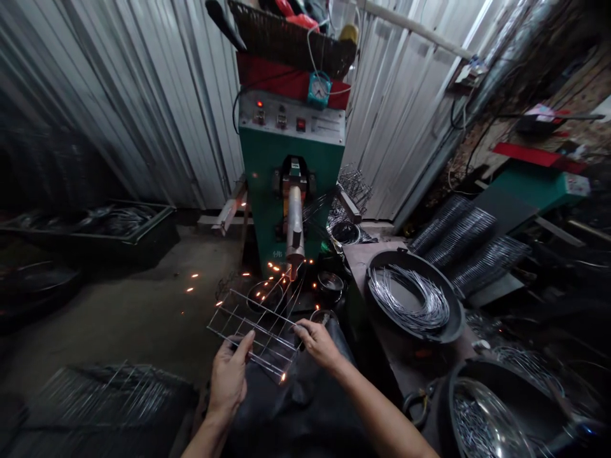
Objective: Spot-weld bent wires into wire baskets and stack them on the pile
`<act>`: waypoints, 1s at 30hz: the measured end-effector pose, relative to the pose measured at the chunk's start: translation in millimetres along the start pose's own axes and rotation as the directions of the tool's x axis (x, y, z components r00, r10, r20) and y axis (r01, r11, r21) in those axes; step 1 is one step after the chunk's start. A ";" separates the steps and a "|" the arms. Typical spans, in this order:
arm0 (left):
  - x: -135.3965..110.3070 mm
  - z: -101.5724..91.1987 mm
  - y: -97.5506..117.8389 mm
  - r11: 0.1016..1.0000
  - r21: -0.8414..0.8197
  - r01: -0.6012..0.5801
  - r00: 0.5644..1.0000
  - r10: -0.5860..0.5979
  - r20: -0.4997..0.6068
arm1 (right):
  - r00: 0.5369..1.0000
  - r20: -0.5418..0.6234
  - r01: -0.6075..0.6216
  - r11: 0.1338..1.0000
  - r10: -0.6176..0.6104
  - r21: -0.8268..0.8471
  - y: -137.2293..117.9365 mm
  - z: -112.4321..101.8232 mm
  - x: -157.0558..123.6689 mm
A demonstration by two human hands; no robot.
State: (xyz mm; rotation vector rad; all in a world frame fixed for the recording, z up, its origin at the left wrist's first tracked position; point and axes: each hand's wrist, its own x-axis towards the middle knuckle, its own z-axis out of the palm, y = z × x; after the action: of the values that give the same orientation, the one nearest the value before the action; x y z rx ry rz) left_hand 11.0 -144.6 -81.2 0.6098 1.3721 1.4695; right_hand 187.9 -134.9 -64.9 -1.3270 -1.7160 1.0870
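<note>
Corrugated metal wall (181,95) in bkgd; far R, green machine (529,186) w/ red top (539,157) nr mesh stacks (461,226); L, tray (149,224) of metal pcs (117,221).

The left hand (228,380), right hand (319,345) and both forearms (382,407) were bare, above a creased, faintly shiny black lap covering (305,413).

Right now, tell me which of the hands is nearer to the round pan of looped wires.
Right. The right hand, pinching the right end of the wire grid, is left of the round pan; the left hand, holding the grid's near edge, is farther left.
</note>
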 end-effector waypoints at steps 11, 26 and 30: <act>-39.1 -84.0 -26.0 0.806 0.278 -0.523 0.822 0.390 0.416 | 0.997 0.022 -0.083 0.964 0.080 0.253 -60.5 -10.7 -26.1; 0.0 -120.5 -54.8 -0.459 0.200 -0.866 0.045 0.325 0.944 | 0.954 0.083 -0.276 0.744 0.287 0.608 -90.3 15.9 -14.5; 14.8 -119.9 -61.2 -0.430 0.170 -0.887 0.015 0.339 0.941 | 0.935 0.050 -0.295 0.690 0.351 0.662 -84.8 27.3 -26.5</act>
State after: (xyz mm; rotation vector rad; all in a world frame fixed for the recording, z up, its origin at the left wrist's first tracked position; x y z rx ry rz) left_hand -79.3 -192.3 -170.1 3.1779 1.0471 0.8431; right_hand 137.0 -176.4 0.8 -1.1848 -0.8793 1.6282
